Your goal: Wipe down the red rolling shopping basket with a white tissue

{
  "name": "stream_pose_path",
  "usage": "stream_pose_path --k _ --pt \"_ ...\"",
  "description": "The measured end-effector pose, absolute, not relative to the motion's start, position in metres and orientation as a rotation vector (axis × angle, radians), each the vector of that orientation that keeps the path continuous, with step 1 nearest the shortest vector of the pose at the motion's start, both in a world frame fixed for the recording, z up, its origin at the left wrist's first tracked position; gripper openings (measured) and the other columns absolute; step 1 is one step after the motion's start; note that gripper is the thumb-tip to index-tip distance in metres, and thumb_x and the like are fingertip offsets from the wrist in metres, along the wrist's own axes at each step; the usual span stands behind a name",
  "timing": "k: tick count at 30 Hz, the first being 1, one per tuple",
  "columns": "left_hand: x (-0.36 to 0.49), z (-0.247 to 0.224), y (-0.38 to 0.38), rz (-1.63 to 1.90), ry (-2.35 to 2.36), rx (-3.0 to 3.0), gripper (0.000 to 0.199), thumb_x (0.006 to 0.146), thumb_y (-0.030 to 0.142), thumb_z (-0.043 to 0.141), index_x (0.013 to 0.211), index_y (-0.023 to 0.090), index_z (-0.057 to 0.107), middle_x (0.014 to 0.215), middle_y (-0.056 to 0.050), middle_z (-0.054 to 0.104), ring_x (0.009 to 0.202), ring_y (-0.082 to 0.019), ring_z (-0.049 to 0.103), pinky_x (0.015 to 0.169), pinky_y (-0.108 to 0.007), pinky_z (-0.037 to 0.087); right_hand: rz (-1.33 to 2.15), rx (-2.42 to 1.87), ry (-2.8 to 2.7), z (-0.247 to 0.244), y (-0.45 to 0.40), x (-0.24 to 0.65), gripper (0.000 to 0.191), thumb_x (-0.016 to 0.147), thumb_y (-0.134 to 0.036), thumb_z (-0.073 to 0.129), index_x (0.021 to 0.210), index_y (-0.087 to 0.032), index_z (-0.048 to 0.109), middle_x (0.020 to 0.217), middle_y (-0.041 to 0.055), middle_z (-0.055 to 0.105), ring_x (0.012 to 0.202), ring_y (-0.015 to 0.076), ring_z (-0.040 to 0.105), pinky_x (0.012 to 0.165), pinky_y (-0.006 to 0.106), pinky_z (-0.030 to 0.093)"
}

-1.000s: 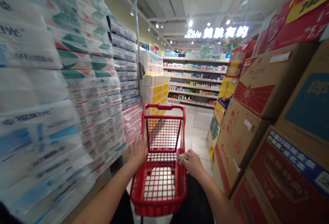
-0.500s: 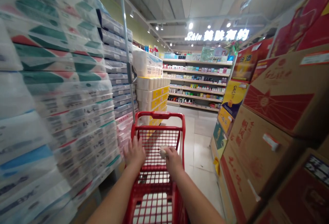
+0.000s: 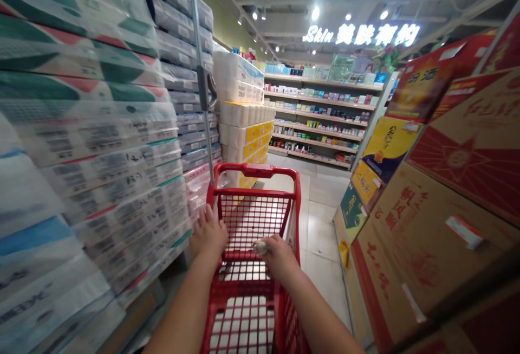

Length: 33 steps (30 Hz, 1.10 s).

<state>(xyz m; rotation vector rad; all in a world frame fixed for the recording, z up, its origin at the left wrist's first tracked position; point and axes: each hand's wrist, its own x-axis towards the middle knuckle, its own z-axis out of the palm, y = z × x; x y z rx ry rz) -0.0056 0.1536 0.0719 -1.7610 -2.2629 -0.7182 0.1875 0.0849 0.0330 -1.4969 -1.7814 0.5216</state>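
A red plastic shopping cart (image 3: pixel 255 171) with a grid basket stands in front of me, and I see no goods in it. My left hand (image 3: pixel 208 235) is at the cart's left side, fingers stretched and apart, holding nothing. Whether it rests on the rim or hovers just above, I cannot tell. Over the basket's right part, my right hand (image 3: pixel 280 259) is closed, pinching a small crumpled whitish wad (image 3: pixel 260 247) between thumb and fingers. The wad's exact kind is too small to make out.
Tall stacks of wrapped tissue packs (image 3: pixel 134 153) line the left, beside a metal pole (image 3: pixel 202 83). Cardboard cartons (image 3: pixel 439 218) are piled along the right. Pale floor tiles (image 3: pixel 320 229) run between them toward shelves of small products (image 3: pixel 325 110) under a lit sign.
The shelves and stacks appear nearer and the view has shifted. My left hand's fingers have moved slightly toward the cart's left edge. The right hand still pinches the wad.
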Motion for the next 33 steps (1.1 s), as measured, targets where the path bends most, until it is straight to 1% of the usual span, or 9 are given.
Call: stream_pose_path --k 4,5,9,13,18,22,25,28,33 --pt "-0.005 0.058 0.151 -0.658 -2.219 -1.781 0.067 0.088 0.029 0.035 0.149 0.004 0.023 0.149 -0.026 0.035 0.096 -0.031 0.064 0.079 -0.044 0.052 0.454 -1.384 -1.686 0.053 0.109 0.191 0.040 0.082 -0.012 0.052 0.113 -0.031 0.068 0.111 0.0023 0.063 0.099 0.0173 0.060 0.087 0.029 0.047" --pt "-0.004 0.056 0.150 -0.656 -2.206 -1.769 0.068 0.088 0.029 0.036 0.149 0.003 0.024 0.148 -0.026 0.035 0.096 -0.032 0.063 0.079 -0.044 0.052 0.381 -1.381 -1.645 0.061 0.119 0.193 0.037 0.083 -0.013 0.052 0.112 -0.030 0.068 0.113 0.0030 0.062 0.101 0.0180 0.059 0.090 0.030 0.047" --pt "-0.002 0.054 0.147 -0.640 -2.203 -1.765 0.067 0.088 0.033 0.036 0.148 0.002 0.027 0.148 -0.026 0.037 0.099 -0.033 0.062 0.078 -0.044 0.052 0.098 -1.426 -1.408 0.086 0.167 0.198 0.044 0.086 -0.015 0.046 0.127 -0.023 0.060 0.129 0.0082 0.055 0.120 0.0216 0.049 0.106 0.036 0.037" --pt "-0.003 0.054 0.146 -0.599 -2.185 -1.803 0.067 0.089 0.033 0.035 0.148 0.003 0.025 0.148 -0.025 0.037 0.102 -0.033 0.061 0.082 -0.043 0.051 -0.015 -1.592 -1.317 0.078 0.199 0.198 0.048 0.087 -0.011 0.037 0.130 -0.019 0.056 0.136 0.0113 0.052 0.130 0.0236 0.038 0.113 0.043 0.024" --pt "-0.002 0.056 0.147 -0.536 -2.183 -1.841 0.067 0.091 0.035 0.034 0.149 0.003 0.023 0.148 -0.024 0.036 0.105 -0.032 0.060 0.085 -0.042 0.050 -0.114 -1.693 -1.396 0.057 0.206 0.197 0.052 0.088 -0.008 0.033 0.133 -0.026 0.053 0.141 0.0064 0.048 0.135 0.0224 0.033 0.115 0.048 0.014" --pt "0.005 0.058 0.147 -0.519 -2.221 -1.846 0.070 0.091 0.039 0.037 0.149 0.003 0.022 0.147 -0.026 0.036 0.107 -0.033 0.060 0.087 -0.042 0.049 -0.136 -1.708 -1.531 0.054 0.205 0.197 0.062 0.085 -0.003 0.032 0.140 -0.028 0.045 0.147 0.0040 0.041 0.141 0.0214 0.022 0.115 0.046 0.013" --pt "0.009 0.058 0.147 -0.501 -2.218 -1.861 0.070 0.090 0.039 0.039 0.150 0.006 0.022 0.147 -0.026 0.037 0.110 -0.033 0.058 0.089 -0.043 0.048 -0.107 -1.721 -1.609 0.056 0.206 0.197 0.063 0.085 -0.002 0.032 0.139 -0.033 0.046 0.146 0.0019 0.043 0.141 0.0207 0.023 0.114 0.049 0.013" --pt "0.011 0.057 0.147 -0.485 -2.182 -1.880 0.066 0.091 0.038 0.038 0.149 0.009 0.026 0.148 -0.026 0.035 0.113 -0.034 0.056 0.089 -0.043 0.047 -0.122 -1.784 -1.457 0.059 0.206 0.199 0.059 0.087 -0.005 0.031 0.137 -0.033 0.048 0.145 0.0023 0.044 0.140 0.0215 0.024 0.113 0.054 0.010" --pt "0.014 0.057 0.147 -0.445 -2.191 -1.903 0.062 0.091 0.037 0.038 0.147 0.010 0.031 0.149 -0.027 0.033 0.112 -0.034 0.056 0.087 -0.042 0.047 -0.086 -1.752 -1.560 0.061 0.202 0.199 0.068 0.082 0.001 0.030 0.138 -0.035 0.046 0.149 -0.0011 0.041 0.142 0.0216 0.021 0.112 0.056 0.007"
